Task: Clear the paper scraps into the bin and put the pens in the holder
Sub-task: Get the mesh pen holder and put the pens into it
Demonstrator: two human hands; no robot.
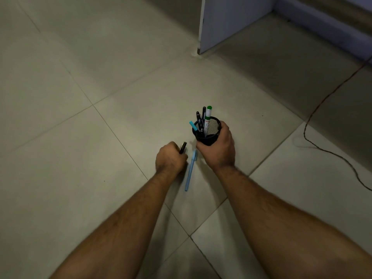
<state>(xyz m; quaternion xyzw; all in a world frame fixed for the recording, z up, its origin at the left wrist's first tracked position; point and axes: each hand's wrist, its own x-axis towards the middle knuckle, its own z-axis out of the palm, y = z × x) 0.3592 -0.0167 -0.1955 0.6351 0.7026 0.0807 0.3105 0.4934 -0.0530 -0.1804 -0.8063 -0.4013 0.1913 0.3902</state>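
My right hand [218, 150] grips a black mesh pen holder [209, 130] from the side, just above the tiled floor. Several pens stand in it, among them a white marker with a green cap [208, 117] and a light blue pen [193, 125]. My left hand [170, 159] is closed around a dark pen [182, 147], whose end sticks up out of the fist, just left of the holder. A light blue pen [190, 171] lies on the floor between my two wrists. No paper scraps or bin are in view.
A white furniture panel [227, 23] stands on the floor at the back right. A thin dark cable [322, 146] snakes across the tiles on the right. Pale floor tiles [80, 137] spread out to the left.
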